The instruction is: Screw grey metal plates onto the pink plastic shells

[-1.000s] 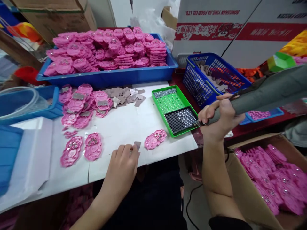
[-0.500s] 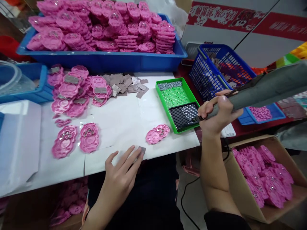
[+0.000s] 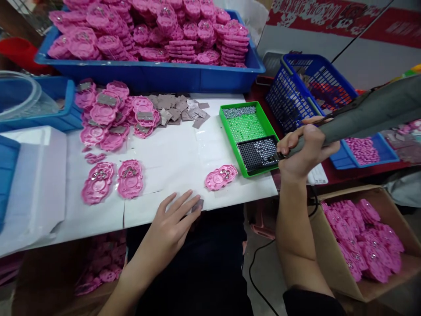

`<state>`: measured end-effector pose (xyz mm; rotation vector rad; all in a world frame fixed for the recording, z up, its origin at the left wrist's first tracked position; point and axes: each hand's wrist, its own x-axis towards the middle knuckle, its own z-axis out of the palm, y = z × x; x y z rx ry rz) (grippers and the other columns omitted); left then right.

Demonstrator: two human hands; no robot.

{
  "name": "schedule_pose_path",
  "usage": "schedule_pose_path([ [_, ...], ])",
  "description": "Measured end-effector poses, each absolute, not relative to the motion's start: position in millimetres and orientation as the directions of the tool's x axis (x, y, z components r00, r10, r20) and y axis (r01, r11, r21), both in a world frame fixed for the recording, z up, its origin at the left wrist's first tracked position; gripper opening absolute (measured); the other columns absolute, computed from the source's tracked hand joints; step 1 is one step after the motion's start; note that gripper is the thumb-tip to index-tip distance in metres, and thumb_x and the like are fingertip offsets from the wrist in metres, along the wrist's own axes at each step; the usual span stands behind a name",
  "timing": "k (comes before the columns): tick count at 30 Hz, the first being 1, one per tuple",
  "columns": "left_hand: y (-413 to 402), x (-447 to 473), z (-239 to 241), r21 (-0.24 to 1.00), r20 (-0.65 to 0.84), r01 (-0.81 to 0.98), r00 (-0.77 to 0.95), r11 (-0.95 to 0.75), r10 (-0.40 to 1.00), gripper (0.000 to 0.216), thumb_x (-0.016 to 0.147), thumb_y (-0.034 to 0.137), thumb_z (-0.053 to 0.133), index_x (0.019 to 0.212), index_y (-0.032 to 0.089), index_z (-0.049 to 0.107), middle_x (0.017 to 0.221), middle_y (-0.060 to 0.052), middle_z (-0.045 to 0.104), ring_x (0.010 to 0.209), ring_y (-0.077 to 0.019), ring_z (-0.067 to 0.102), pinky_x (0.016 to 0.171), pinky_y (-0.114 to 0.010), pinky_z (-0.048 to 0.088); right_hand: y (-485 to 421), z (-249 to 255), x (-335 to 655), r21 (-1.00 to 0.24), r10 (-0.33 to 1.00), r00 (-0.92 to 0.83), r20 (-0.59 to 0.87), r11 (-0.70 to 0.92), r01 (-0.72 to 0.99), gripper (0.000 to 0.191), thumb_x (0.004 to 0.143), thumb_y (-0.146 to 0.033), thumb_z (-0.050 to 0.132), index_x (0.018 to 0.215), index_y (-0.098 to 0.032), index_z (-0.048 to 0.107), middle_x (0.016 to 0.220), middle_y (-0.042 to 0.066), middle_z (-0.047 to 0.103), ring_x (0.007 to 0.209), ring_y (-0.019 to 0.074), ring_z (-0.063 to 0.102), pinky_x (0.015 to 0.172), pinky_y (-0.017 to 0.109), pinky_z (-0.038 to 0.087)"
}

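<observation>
A: Hands?

B: Right hand point(image 3: 305, 147) gripping a long grey-green tool point(image 3: 371, 109), tip down at the black insert point(image 3: 250, 157) in the green tray point(image 3: 230, 145). Left hand point(image 3: 171, 226) seems to be pinching a grey plate point(image 3: 200, 204) between thumb and forefinger, other fingers loosely spread. It's at the front edge of the white-covered surface point(image 3: 177, 169).

A: Workpiece?

B: Pink casing point(image 3: 217, 179), shiny bits at one end, flat on the surface. Just right of the plate, between left hand and green tray. Neither hand touching it.

A: How to do this step well?

B: I read it as picking up one of the silver pieces point(image 3: 266, 147) with the tip. Come down straight on a single piece; a sideways sweep would likely knock its neighbours loose. Long tool body leans away to the right, so brace the wrist. Plate: light pinch, keep it level, ready beside the casing.

A: Surface and room?

B: Two more casings point(image 3: 130, 179) at left, loose plate pile point(image 3: 176, 107) behind, heaped blue bin point(image 3: 158, 72) at the back. Blue basket point(image 3: 289, 98) beyond the green tray. Cardboard box point(image 3: 324, 259) of pink parts low at right, black cable point(image 3: 254, 267) hanging near it. Mind that cable.
</observation>
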<state>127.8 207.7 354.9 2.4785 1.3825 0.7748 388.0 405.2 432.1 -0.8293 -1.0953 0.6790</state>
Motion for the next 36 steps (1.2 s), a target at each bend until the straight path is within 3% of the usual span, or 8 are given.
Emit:
schedule_pose_path([
  [8,202.7,127.8,362.4,0.545,0.32,0.733,0.266,-0.406,0.909,0.028,0.099,0.019,0.063,0.127,0.022,0.064,0.123,-0.01,0.072,0.114,-0.0281,0.066,0.097,-0.047,0.048,372.6,465.5,383.2,-0.783,0.741,0.432,0.514,0.611,-0.116,0.009,0.074,-0.029,0.059,0.08,-0.022,0.059,0.043,-0.01,0.034,0.031,0.0069,0.027,0.031,0.027,0.024],
  [12,224.7,149.5,369.6,0.624,0.399,0.704,0.086,-0.339,0.913,0.026,0.096,0.023,0.07,0.121,0.023,0.067,0.12,-0.009,0.073,0.113,-0.028,0.065,0.097,-0.047,0.05,355.7,471.9,374.6,-0.737,0.745,0.363,0.56,0.648,-0.191,0.014,0.074,-0.027,0.053,0.083,-0.021,0.062,0.042,-0.011,0.034,0.027,0.0068,0.022,0.026,0.025,0.021],
  [15,258.0,177.4,373.3,0.663,0.451,0.667,0.01,-0.342,0.893,0.021,0.093,0.021,0.073,0.114,0.023,0.07,0.119,-0.008,0.074,0.111,-0.0272,0.066,0.096,-0.046,0.052,348.2,472.5,367.0,-0.745,0.78,0.285,0.557,0.621,-0.244,0.015,0.074,-0.028,0.057,0.087,-0.021,0.062,0.043,-0.011,0.036,0.026,0.0066,0.022,0.026,0.024,0.026],
  [19,292.5,205.1,368.0,0.699,0.426,0.625,0.027,-0.348,0.904,0.017,0.091,0.02,0.075,0.108,0.021,0.072,0.116,-0.008,0.075,0.109,-0.0268,0.067,0.094,-0.046,0.055,343.4,474.1,363.1,-0.767,0.822,0.209,0.53,0.57,-0.294,0.014,0.075,-0.029,0.064,0.086,-0.021,0.061,0.042,-0.011,0.038,0.025,0.0074,0.025,0.027,0.024,0.029],
  [26,293.4,207.0,349.2,0.715,0.428,0.596,0.04,-0.365,0.903,0.017,0.094,0.021,0.07,0.111,0.021,0.073,0.117,-0.01,0.074,0.108,-0.0262,0.068,0.093,-0.045,0.058,337.8,469.3,372.9,-0.772,0.826,0.159,0.541,0.563,-0.296,0.012,0.084,-0.028,0.058,0.091,-0.022,0.065,0.046,-0.01,0.039,0.029,0.0076,0.029,0.03,0.023,0.033],
  [36,292.4,207.6,350.4,0.606,0.456,0.667,0.155,-0.434,0.876,0.02,0.099,0.02,0.061,0.117,0.02,0.07,0.124,-0.011,0.072,0.113,-0.0286,0.067,0.097,-0.048,0.057,341.8,465.0,369.4,-0.782,0.843,0.124,0.523,0.533,-0.323,0.014,0.083,-0.027,0.06,0.093,-0.022,0.069,0.046,-0.008,0.036,0.029,0.0084,0.029,0.03,0.026,0.033],
])
